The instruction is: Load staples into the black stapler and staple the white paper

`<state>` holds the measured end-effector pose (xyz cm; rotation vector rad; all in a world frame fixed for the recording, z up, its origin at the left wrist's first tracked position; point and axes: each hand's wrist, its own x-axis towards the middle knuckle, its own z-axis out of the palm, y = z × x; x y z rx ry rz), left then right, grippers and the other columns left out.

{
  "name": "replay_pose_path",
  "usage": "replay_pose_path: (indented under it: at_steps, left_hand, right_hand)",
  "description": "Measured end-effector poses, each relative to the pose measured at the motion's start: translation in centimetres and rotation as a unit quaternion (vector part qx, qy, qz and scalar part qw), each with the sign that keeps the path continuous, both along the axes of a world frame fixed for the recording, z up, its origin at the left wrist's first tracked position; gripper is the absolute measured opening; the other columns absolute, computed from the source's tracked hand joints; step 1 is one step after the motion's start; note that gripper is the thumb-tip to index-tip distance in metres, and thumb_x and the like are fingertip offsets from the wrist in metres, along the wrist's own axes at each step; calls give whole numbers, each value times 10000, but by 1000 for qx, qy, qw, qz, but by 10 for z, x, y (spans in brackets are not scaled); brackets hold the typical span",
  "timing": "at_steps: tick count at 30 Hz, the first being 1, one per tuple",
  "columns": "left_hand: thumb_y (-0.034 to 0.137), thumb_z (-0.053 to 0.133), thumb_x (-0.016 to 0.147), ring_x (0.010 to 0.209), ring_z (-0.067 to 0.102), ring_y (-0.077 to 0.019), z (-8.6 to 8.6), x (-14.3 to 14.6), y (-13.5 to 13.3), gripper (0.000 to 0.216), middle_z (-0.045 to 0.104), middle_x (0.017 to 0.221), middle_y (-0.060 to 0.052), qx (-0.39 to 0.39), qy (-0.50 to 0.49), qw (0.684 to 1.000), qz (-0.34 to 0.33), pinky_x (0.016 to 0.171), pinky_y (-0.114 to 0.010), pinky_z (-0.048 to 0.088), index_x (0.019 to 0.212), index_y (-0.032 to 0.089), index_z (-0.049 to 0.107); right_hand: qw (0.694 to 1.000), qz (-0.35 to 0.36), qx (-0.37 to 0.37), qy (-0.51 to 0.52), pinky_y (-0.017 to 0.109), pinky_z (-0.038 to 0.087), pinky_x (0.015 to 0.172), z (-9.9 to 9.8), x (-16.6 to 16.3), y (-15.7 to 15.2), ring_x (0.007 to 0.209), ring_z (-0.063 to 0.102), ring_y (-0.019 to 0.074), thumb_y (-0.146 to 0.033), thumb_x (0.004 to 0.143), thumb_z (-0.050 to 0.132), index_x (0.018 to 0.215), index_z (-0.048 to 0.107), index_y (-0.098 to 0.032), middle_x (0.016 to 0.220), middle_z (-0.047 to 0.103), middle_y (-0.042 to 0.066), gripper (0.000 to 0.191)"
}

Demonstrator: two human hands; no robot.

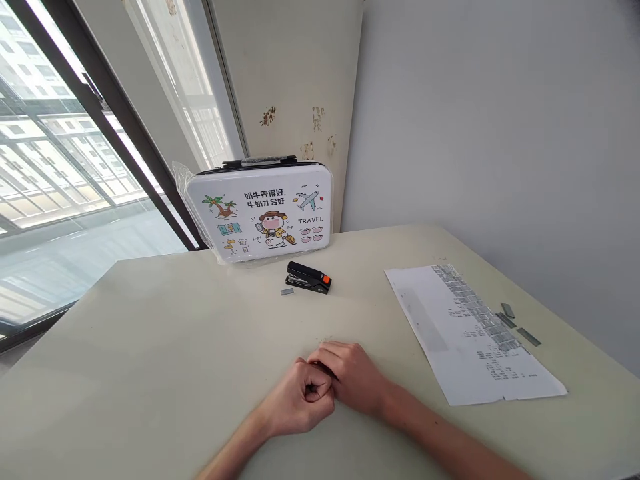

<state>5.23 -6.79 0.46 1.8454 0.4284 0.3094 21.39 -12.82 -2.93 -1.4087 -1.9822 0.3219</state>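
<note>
- Touching, two: left hand [299, 400] loosely fisted, right hand [357, 381] curled closed against it; contents cannot be told.
- Black stapler [306, 278], one, beyond; staple strip [287, 292], one, beside it.
- Paper [425, 320], one, right; grey strips [529, 337], three, alongside.
- White case [235, 210], one, behind stapler.

Black stapler [306, 273] — orange at one end, white case [237, 208] — colourful cartoon print, grey staple strips [529, 337]

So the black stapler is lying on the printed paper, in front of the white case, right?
Not quite: the black stapler lies directly on the table, left of the printed paper, as the head view shows. It is in front of the white case.
</note>
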Motion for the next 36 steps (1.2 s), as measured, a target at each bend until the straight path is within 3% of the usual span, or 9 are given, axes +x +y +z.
replay_pose_path:
  at_steps: [8, 13, 15, 17, 22, 26, 29, 32, 36]
  left_hand:
    - [47, 477, 642, 561, 119, -93, -4, -1, 2, 364, 148, 566, 79, 3, -18, 1000, -7, 498, -303, 102, 580, 219, 162]
    - [47, 472, 657, 558, 104, -91, 0, -2, 2, 368, 114, 571, 80, 5, -5, 1000, -4, 494, -305, 86, 581, 221, 157]
    - [47, 468, 664, 558, 98, -91, 2, -2, 2, 369, 115, 575, 79, 5, 4, 1000, -6, 491, -303, 85, 585, 222, 153]
    - [45, 465, 673, 564, 95, -93, 3, -3, 2, 370, 121, 580, 77, 3, 12, 1000, -9, 491, -300, 86, 592, 222, 151]
    - [28, 459, 695, 571, 96, -97, 6, -3, 1, 379, 121, 583, 76, 8, 20, 1000, -8, 496, -298, 90, 607, 219, 144]
    - [20, 470, 714, 551, 100, -94, 7, -2, 0, 402, 116, 575, 76, 18, 19, 1000, 4, 487, -298, 92, 603, 219, 139]
    - [23, 490, 755, 540, 101, -96, 4, -2, -1, 427, 120, 571, 78, 36, 15, 999, 4, 478, -296, 106, 605, 221, 142]
    - [55, 506, 835, 532, 152, -103, 3, -1, -3, 436, 174, 568, 74, 111, -19, 994, 18, 481, -284, 175, 638, 222, 154]
    - [146, 526, 962, 677, 472, -148, 9, 0, -3, 336, 492, 679, 15, 268, -54, 960, 50, 626, -279, 432, 694, 221, 337]
  right_hand:
    - [1000, 1, -6, -2, 272, 460, 651, -2, -2, 1, 730, 641, 168, -77, 895, 592, 953, 686, -218, 841, 727, 10, 179]
    - [997, 46, -58, 23, 268, 541, 725, 27, 19, -6, 798, 682, 154, -144, 998, 541, 1114, 686, -246, 957, 731, 9, 212]
    - [997, 28, -66, 32, 300, 583, 855, 40, 48, -15, 933, 715, 163, -218, 1043, 512, 1246, 648, -271, 1116, 736, 31, 249]
    - [998, -42, -55, -8, 392, 569, 1019, 47, 91, -26, 1166, 688, 211, -317, 1070, 478, 1326, 620, -312, 1284, 704, 52, 293]
    - [950, -258, -116, -131, 569, 508, 1129, 29, 213, -69, 1462, 483, 333, -558, 1058, 422, 1526, 485, -401, 1644, 442, 4, 497]
    - [943, -238, -150, -180, 600, 308, 1271, 4, 254, -103, 1589, 248, 309, -532, 1081, 353, 1656, 229, -419, 1738, 216, -47, 599]
    - [948, -197, -147, -202, 599, 200, 1307, -10, 234, -115, 1606, 163, 310, -527, 1068, 409, 1680, 93, -388, 1753, 122, -36, 703]
    - [955, -187, -136, -185, 603, 178, 1309, -15, 179, -115, 1609, 136, 326, -531, 1050, 464, 1680, 106, -373, 1753, 113, -24, 742]
    - [975, -162, -148, -46, 641, 161, 1299, 1, 85, -102, 1607, 158, 332, -504, 1065, 449, 1661, 223, -390, 1739, 179, -34, 647]
